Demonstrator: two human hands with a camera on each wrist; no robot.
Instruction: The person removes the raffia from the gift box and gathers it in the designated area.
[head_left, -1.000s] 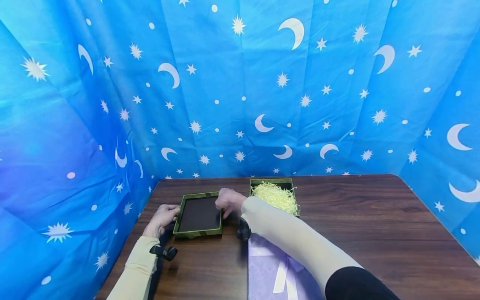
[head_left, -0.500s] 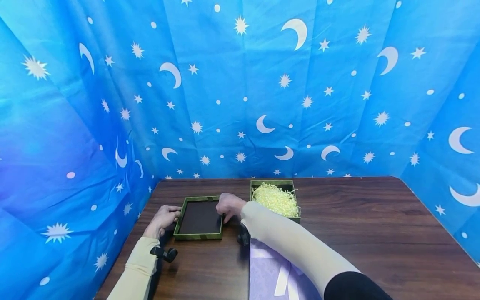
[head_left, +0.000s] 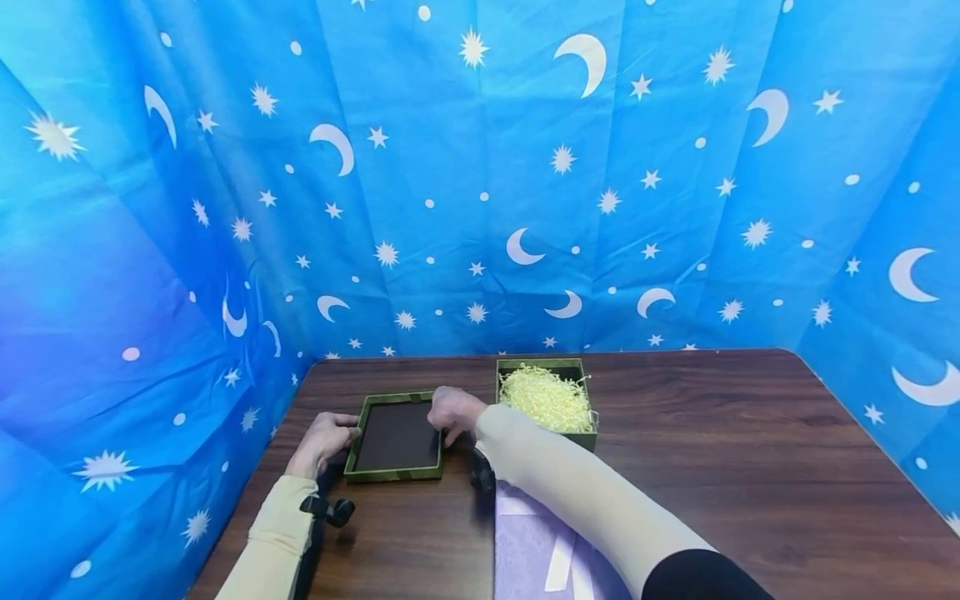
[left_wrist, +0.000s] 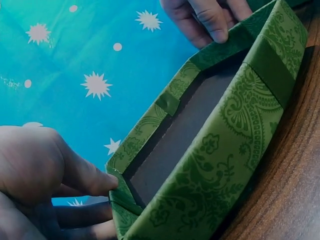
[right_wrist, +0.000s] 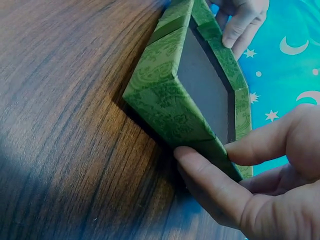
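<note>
A shallow green patterned box lid (head_left: 393, 477) lies with its hollow side up on the left part of the table, its inside dark brown. My left hand (head_left: 324, 442) holds its left wall, the thumb at the rim and the fingers outside, as the left wrist view shows. On the opposite wall, my right hand (head_left: 456, 412) pinches the edge with the thumb (right_wrist: 260, 147) on the inner side and fingers (right_wrist: 212, 182) outside. Right of the lid stands a matching green box (head_left: 581, 440), filled with pale yellow shredded paper (head_left: 546, 398).
A purple box (head_left: 521, 550) with white ribbon lies at the table's front, partly covered by my right forearm. The wooden table (head_left: 720, 450) extends to the right. Blue cloth (head_left: 420, 167) with moons and stars hangs behind and at the sides.
The lid has come down slightly and sits more level, its far right corner lower than before. Both hands keep their hold on its side walls. The head view shifts a little.
</note>
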